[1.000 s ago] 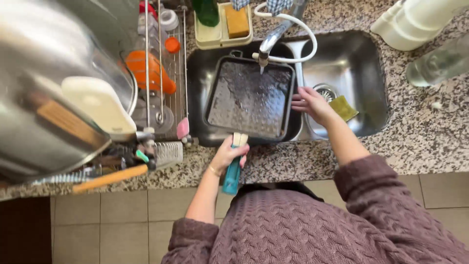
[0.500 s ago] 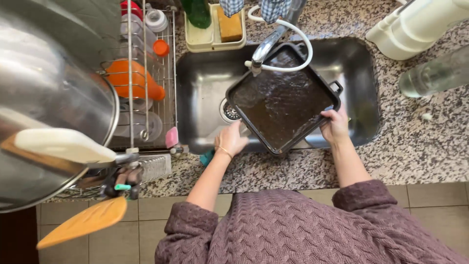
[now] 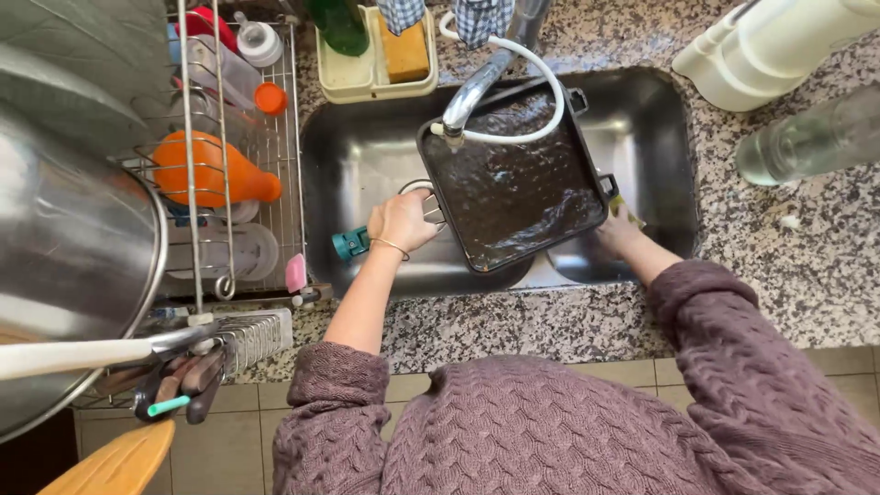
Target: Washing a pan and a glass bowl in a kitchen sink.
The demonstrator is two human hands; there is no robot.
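Dark square griddle pan (image 3: 513, 197) held tilted over the steel sink (image 3: 367, 165), wet inside, under the faucet (image 3: 477, 87) with its white hose. Left hand (image 3: 403, 220) closed around a teal-handled brush (image 3: 351, 244), pressed to the pan's left edge. Right hand (image 3: 619, 234) at the pan's right rim, seemingly with a yellow-green sponge (image 3: 628, 213); its grip partly hidden, cannot tell. Judged step: rinsing and scrubbing. Next move calls for a firm two-sided hold while tipping water out.

The right hand (image 3: 620, 229) lies partly hidden behind the pan (image 3: 513, 188).
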